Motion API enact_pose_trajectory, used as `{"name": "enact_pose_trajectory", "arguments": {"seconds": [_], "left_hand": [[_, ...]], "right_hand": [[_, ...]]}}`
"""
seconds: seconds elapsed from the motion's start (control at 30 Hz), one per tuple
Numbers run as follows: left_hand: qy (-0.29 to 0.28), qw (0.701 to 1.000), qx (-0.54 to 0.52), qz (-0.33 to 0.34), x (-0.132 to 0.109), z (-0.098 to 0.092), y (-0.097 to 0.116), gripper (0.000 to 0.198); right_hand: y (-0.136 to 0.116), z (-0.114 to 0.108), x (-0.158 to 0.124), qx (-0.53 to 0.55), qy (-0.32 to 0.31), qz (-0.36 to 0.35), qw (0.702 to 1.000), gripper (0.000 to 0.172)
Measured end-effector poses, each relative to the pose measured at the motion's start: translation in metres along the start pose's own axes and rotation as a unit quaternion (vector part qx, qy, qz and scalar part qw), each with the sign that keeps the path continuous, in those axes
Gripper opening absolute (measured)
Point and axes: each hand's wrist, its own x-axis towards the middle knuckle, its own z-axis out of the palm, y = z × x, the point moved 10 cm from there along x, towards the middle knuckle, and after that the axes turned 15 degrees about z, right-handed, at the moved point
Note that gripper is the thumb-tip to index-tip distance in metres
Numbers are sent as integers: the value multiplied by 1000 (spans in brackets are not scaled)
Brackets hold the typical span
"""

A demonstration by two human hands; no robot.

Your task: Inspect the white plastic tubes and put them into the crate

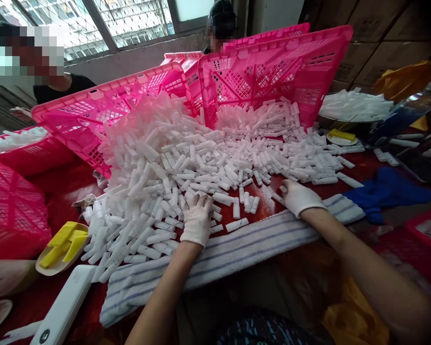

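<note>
A large heap of short white plastic tubes covers the red tabletop, some marked with small dark print. My left hand, in a white glove with dirty fingertips, lies palm down on the near edge of the heap. Its fingers are spread over loose tubes and grip none. My right hand, also gloved, is to the right with its fingers curled inward. A white tube reaches to those fingers and seems pinched there; the fingertips are partly hidden. Between the hands, several tubes lie loose on the table.
Tipped pink crates back the heap. A striped towel lines the front edge. At left are a dish with yellow pieces and a white handheld device. A blue cloth lies right. Two people are beyond.
</note>
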Motion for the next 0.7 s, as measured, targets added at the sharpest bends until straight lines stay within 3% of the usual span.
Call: {"name": "enact_pose_trajectory", "arguments": {"seconds": [0.13, 0.2, 0.27, 0.33, 0.4, 0.6, 0.7], "left_hand": [[42, 999, -3, -12, 4, -16, 8, 41], [46, 999, -7, 24, 21, -21, 23, 43], [15, 998, -21, 58, 43, -15, 36, 45], [-16, 998, -27, 52, 62, -7, 36, 41], [-28, 999, -28, 33, 74, 0, 30, 35], [-51, 998, -35, 24, 74, 14, 22, 34], [-64, 996, -47, 27, 74, 18, 22, 42]], "right_hand": [[-41, 16, -35, 26, -22, -44, 998, 44], [-53, 16, -44, 59, -25, -67, 996, 40], [-57, 8, -49, 160, -25, -79, 984, 31], [-53, -2, -51, 318, -35, -84, 944, 23], [-49, -9, -54, 428, -50, -89, 898, 28], [-48, 8, -71, 545, -166, -42, 821, 54], [-47, 16, -75, 554, -178, -23, 813, 57]]}}
